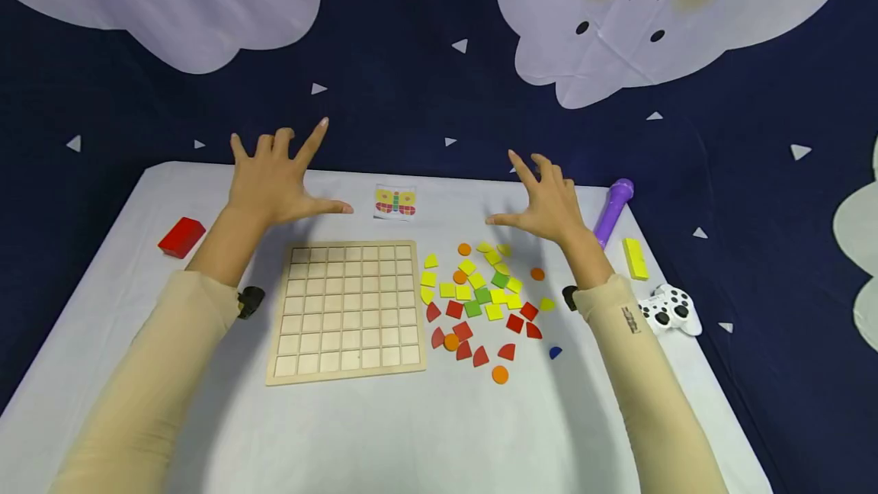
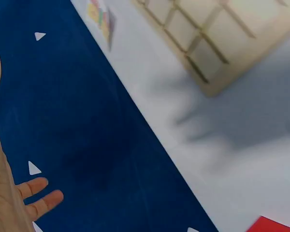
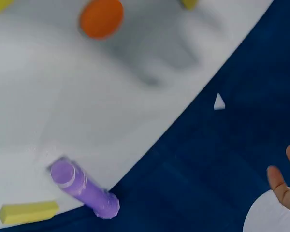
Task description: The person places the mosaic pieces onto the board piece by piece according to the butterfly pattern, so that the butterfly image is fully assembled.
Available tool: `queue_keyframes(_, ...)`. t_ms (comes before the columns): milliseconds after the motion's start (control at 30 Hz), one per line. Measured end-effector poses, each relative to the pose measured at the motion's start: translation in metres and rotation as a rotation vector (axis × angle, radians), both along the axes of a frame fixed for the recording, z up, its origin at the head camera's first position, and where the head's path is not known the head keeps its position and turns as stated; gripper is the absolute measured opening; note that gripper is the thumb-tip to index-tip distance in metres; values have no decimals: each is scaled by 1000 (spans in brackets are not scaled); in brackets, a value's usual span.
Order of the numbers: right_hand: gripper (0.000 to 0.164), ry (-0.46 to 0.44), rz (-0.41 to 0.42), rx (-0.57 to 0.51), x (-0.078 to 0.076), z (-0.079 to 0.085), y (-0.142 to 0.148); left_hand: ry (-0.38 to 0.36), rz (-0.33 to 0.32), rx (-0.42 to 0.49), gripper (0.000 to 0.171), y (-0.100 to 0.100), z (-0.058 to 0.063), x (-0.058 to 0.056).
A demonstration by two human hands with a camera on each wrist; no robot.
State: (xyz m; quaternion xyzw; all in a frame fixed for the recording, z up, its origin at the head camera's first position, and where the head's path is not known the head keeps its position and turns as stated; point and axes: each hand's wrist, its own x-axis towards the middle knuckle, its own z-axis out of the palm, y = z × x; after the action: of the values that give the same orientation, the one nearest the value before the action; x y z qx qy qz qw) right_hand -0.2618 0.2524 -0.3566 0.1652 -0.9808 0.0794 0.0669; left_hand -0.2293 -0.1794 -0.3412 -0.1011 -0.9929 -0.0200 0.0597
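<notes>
Both hands hover above the far part of the white table, fingers spread. My left hand [image 1: 270, 181] is raised beyond the wooden grid board [image 1: 276, 360] and holds nothing. My right hand [image 1: 551, 204], likewise holding nothing, is over the table behind the loose pieces. The board's square cells contain no pieces. To its right lie scattered yellow squares [image 1: 494, 312], green squares [image 1: 472, 309], red quarter-round pieces [image 1: 480, 357] and orange discs [image 1: 500, 375]. A small card with a butterfly pattern [image 1: 395, 203] lies between the hands near the back edge.
A red block [image 1: 181, 238] sits at the left. Along the right edge are a purple microphone-shaped object [image 1: 613, 212], a yellow block [image 1: 635, 258] and a white game controller [image 1: 671, 309]. One blue piece [image 1: 555, 353] lies apart. Dark cloth with clouds hangs behind the table.
</notes>
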Motion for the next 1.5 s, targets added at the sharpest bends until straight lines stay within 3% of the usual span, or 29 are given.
queue_keyframes(200,112,-22,78,2,17,-18,-8,68,-51,-19,128,-11,-15,23)
queue_keyframes(467,96,-78,188,22,34,-40,-23,67,-54,14,122,-27,-40,48)
queue_keyframes(767,77,-156,252,27,44,-59,-42,58,-66,25,117,-44,-63,72)
queue_keyframes(1033,56,-171,349,38,47,-72,-57,-116,-98,107,118,-54,-88,92)
queue_keyframes(1167,46,-200,357,51,49,-74,-64,-189,-106,141,115,-55,-97,101)
queue_keyframes(1300,38,-217,353,54,50,-75,-66,-235,-98,173,114,-53,-103,108)
queue_keyframes(1500,29,-193,351,28,56,-75,-61,-327,-93,240,114,-50,-106,111)
